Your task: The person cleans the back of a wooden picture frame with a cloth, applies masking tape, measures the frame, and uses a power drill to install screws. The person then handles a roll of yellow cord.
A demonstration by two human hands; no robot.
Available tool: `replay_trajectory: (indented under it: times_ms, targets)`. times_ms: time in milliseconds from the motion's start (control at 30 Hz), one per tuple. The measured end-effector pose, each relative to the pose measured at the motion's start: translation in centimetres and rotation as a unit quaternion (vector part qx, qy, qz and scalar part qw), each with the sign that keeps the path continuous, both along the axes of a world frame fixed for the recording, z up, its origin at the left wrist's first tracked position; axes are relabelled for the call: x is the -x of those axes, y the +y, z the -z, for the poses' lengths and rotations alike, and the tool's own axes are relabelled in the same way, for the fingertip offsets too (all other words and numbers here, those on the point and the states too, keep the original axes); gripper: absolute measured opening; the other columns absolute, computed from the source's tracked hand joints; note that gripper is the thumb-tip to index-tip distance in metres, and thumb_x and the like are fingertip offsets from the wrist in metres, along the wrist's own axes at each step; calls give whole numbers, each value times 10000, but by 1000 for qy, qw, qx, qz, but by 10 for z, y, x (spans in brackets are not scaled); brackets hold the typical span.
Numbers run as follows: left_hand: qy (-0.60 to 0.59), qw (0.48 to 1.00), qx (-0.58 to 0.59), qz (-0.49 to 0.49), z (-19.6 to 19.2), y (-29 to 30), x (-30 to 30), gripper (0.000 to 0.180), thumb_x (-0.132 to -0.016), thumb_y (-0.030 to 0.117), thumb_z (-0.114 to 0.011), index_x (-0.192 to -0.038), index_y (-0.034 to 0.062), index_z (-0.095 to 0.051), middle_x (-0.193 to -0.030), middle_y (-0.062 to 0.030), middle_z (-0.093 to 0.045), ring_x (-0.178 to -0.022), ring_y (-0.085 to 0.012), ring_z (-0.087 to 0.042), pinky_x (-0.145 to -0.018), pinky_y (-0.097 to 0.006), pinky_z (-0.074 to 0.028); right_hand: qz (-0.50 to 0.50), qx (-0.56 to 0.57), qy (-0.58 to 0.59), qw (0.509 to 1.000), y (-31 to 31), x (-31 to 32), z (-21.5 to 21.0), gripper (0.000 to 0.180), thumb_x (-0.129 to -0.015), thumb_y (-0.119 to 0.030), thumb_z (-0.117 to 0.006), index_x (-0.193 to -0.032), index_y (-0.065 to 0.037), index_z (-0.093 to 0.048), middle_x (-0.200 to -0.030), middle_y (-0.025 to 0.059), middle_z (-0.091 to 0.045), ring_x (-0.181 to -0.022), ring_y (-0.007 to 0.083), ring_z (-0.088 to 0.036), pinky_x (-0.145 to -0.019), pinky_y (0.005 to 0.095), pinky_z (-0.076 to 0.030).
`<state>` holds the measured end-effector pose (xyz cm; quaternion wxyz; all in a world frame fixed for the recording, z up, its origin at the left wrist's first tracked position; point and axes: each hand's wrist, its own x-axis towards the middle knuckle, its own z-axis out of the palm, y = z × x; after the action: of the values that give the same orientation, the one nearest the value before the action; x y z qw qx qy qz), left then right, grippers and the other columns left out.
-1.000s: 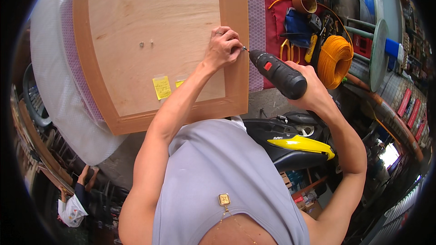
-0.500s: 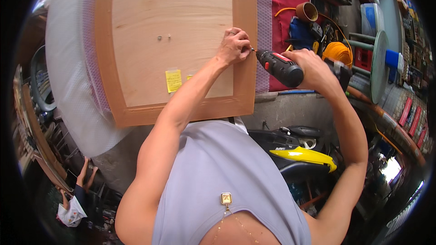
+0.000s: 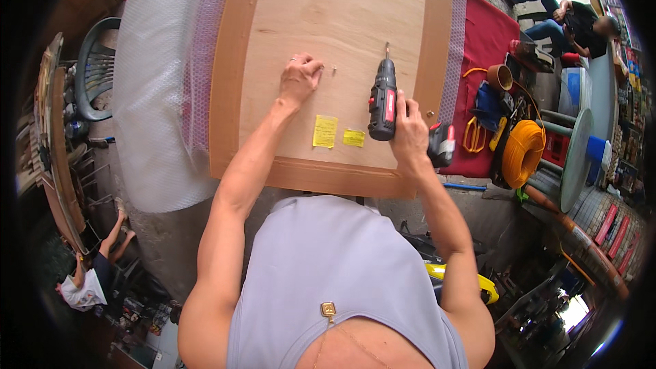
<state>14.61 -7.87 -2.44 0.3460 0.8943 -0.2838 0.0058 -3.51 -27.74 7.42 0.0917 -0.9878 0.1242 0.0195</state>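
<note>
A wooden panel (image 3: 287,24) with a brown frame lies flat in front of me. Over its middle, my left hand (image 3: 299,82) is closed with thumb and fingertips together; what they pinch, if anything, is too small to make out. Just right of those fingertips sits a tiny metal piece (image 3: 334,70). My right hand (image 3: 411,130) grips a black and red cordless drill (image 3: 383,104) above the panel's right part, its bit pointing away from me. A small brass-coloured fitting (image 3: 430,114) shows on the right frame strip. Two yellow paper notes (image 3: 325,131) are on the panel's near part.
Bubble wrap (image 3: 154,96) hangs at the left. On the red cloth (image 3: 485,34) at right are an orange cable coil (image 3: 523,154), orange-handled scissors (image 3: 473,135) and a clay pot (image 3: 499,77). One person (image 3: 584,31) sits far right; another (image 3: 85,290) is lower left.
My left hand has left the right frame strip for the small metal pieces near the panel's middle. The drill has swung left and away from the frame, its bit now pointing forward.
</note>
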Motion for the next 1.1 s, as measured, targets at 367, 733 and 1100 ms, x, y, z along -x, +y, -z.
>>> replay_trajectory:
  times_ms: [367,733,1100]
  targets:
    - [288,947,141,22,-27,26,-16,62,-833,70,-643,-799,41,-600,-763,-76,-652,-642,-172,-640,-572,-307,-503,-12,-202,-160,966,42,-75,29,476,-700,-64,-687,-1168,-46,-603,-1057,161,-590,-1024,345,-550,-921,427,-441]
    - [599,602,526,-52,-54,87,-3,30,-882,47,-570,-878,24,-589,-823,-161,-678,-719,-217,-696,-672,-357,-603,-28,-243,-152,958,62,-127,82,92,-823,-30,-622,-894,-22,-680,-884,123,-660,-766,251,-643,-690,341,-521]
    - [576,630,521,14,-117,77,26,102,-920,111,-564,-879,23,-595,-728,-85,-646,-623,-156,-658,-561,-283,-568,23,-712,-194,675,126,-98,-39,288,-823,60,-666,-1096,3,-595,-882,74,-667,-810,108,-629,-746,243,-513]
